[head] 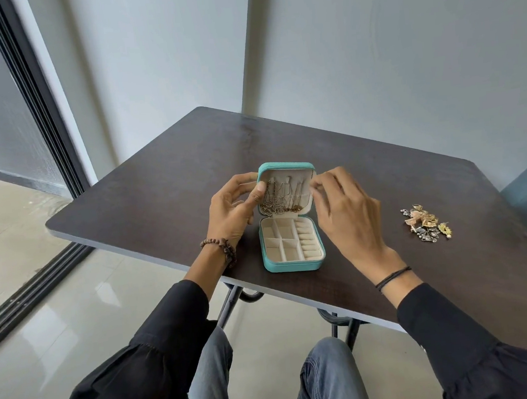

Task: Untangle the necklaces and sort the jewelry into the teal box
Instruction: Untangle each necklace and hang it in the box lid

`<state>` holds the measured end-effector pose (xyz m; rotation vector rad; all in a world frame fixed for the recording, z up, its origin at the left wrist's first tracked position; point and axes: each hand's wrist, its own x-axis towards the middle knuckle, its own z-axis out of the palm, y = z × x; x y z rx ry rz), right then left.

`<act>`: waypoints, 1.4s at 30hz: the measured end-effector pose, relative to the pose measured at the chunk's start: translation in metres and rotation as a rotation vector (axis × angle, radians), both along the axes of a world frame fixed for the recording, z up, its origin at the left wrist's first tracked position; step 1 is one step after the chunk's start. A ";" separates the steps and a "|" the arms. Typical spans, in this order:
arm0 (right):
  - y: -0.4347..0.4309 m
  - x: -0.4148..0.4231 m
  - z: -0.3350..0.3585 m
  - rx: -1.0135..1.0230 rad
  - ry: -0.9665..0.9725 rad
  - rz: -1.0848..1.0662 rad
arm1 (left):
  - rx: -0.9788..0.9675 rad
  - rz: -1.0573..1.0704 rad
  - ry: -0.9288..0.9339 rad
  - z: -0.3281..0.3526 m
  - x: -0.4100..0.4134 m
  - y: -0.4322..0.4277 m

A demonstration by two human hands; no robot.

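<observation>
The teal box point(285, 165) lid is clamped by the left hand point(234, 210); the right hand's point(344, 212) grip, at 3 o'clock, cannot be told — necklaces point(283, 197) could be tangled by jolting.

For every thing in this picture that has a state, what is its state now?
teal box: open, on the table
lid: upright
necklaces: hanging inside the lid, close together
compartments: empty
jewelry pile: on the table, right of the box, apart from it
left hand: grips the lid's left edge
right hand: fingers at the lid's right edge; grip unclear
</observation>
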<state>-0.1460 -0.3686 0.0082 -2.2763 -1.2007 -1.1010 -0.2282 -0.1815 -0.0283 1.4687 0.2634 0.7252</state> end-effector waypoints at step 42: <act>0.001 -0.013 -0.020 -0.026 0.730 -0.089 | 0.045 0.130 0.194 -0.009 0.009 0.002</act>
